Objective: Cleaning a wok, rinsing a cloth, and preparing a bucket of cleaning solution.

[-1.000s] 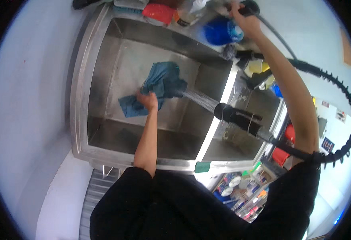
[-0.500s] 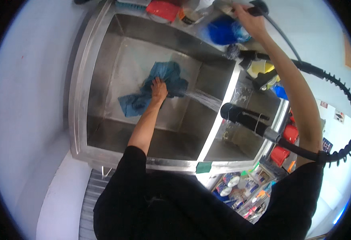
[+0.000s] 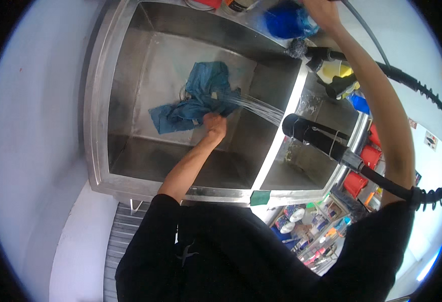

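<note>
A wet blue cloth (image 3: 210,83) lies crumpled on the floor of a steel sink basin (image 3: 165,55). My left hand (image 3: 215,124) is closed on the cloth's near edge, its fingertips partly hidden. From the right, a black spray head (image 3: 294,127) sends a stream of water (image 3: 261,108) onto the cloth. My right hand (image 3: 323,14) is raised at the top edge beside a thin grey hose (image 3: 363,30). Its fingers are cut off by the frame, so its grip is hidden.
Beside the basin, past a steel divider (image 3: 276,146), is a second, smaller basin (image 3: 301,173). Along the back ledge stand a bottle of blue liquid (image 3: 283,21) and a scouring ball (image 3: 296,48). Red containers (image 3: 354,184) and a cluttered shelf (image 3: 309,231) are at the right.
My left hand has gone from resting spread on the cloth's middle to closing at its near right edge. The view has shifted, so my right hand is now mostly cut off at the top.
</note>
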Demonstrator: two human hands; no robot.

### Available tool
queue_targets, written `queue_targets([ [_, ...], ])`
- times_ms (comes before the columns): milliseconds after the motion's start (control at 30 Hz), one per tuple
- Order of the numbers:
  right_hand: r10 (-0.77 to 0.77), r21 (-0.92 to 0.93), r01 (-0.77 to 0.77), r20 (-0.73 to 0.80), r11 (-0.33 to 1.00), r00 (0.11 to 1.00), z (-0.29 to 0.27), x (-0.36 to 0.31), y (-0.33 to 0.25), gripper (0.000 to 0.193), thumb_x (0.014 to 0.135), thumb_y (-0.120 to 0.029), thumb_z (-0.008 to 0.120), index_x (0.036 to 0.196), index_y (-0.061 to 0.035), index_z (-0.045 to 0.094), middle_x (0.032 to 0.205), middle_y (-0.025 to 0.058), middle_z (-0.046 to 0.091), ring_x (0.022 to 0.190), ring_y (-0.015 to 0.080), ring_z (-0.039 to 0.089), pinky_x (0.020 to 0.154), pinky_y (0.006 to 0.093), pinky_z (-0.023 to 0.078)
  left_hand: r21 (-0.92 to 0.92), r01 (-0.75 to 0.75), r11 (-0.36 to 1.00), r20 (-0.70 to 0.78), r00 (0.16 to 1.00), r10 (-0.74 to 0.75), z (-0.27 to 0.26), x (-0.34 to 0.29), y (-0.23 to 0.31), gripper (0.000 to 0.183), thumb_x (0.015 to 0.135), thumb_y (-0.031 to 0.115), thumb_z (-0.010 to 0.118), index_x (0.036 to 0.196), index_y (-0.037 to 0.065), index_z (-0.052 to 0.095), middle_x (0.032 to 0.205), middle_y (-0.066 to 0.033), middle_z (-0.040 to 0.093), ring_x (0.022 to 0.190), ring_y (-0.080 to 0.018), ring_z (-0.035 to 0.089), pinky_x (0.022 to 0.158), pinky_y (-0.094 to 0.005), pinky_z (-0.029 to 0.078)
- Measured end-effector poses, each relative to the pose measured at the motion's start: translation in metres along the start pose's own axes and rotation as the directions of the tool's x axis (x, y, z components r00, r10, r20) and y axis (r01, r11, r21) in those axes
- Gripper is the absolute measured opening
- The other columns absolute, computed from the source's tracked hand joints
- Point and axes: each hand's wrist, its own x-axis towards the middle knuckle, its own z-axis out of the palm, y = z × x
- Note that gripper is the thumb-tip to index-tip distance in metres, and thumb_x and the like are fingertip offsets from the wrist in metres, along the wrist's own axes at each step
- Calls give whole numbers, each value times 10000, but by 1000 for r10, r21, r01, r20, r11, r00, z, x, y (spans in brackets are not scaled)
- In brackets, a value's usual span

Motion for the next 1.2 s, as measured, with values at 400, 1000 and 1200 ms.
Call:
queue_targets([
  [400,-83,71,70,199,995,976,-8,13,18,425,952,-346,410,825,-25,657,720,82,620,691,187,580,660,332,468,-147,479,865,-207,841,-501,21,79,-39,421,873,284,573,1147,-35,560,1007,-216,630,1003,-368,577,858,-489,437],
  [1000,-207,2,210,162,978,965,-3,12,19,460,955,-384,401,789,-19,625,653,61,573,609,180,548,582,327,453,-605,26,-796,424,857,-295,59,81,-35,411,889,119,548,1281,36,455,1192,-71,540,1067,-201,525,903,-329,411],
  [1200,-27,-81,28,13,996,1000,-2,-14,-7,435,947,-370,429,811,-2,616,688,104,595,630,210,575,609,362,471,-786,-57,-616,337,796,-503,33,85,-30,254,847,207,552,1024,26,560,1097,-64,589,1029,-174,541,941,-310,394],
])
